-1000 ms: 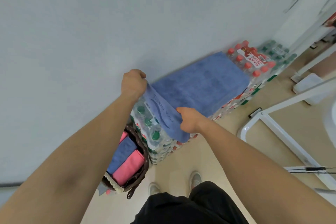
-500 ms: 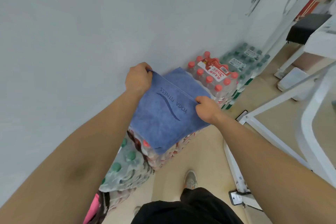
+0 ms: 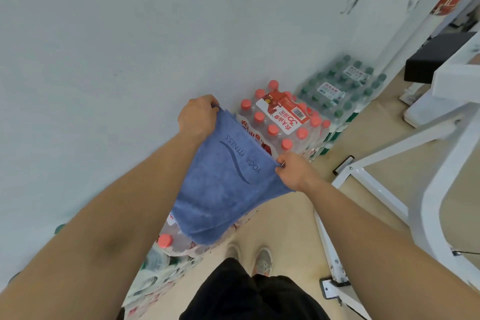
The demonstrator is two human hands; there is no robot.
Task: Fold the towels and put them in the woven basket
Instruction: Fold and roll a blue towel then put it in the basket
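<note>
One blue towel [image 3: 228, 184], printed "YOGA FITNESS" with a curved line, held in the air by its two upper corners and hanging slack between them, in front of the wall [image 3: 104, 60] and above stacked bottle packs; whether its lower edge touches the packs cannot be told

Two bare hands:
- left hand [image 3: 197, 118], fingers curled round the towel's far upper corner, close to the wall
- right hand [image 3: 293, 173], thumb and fingers pinching the near upper corner, out over the floor [image 3: 285, 215]

One shrink-wrapped pack of red-capped bottles [image 3: 280, 122], red-and-white label on top, against the wall just beyond the towel

One pack of green-capped bottles [image 3: 342, 88], white labels, touching the red-capped pack on its far side

Further wrapped packs [image 3: 155, 273] low at the left, partly hidden by the left forearm; one red cap [image 3: 165, 240] shows beneath the towel's lower edge

One white metal frame [image 3: 389, 153], standing on the floor at the right, with a black pad [image 3: 439, 57] beyond it

Two pale shoes [image 3: 262, 260] and black shorts [image 3: 246, 299], at the bottom of the view
</note>
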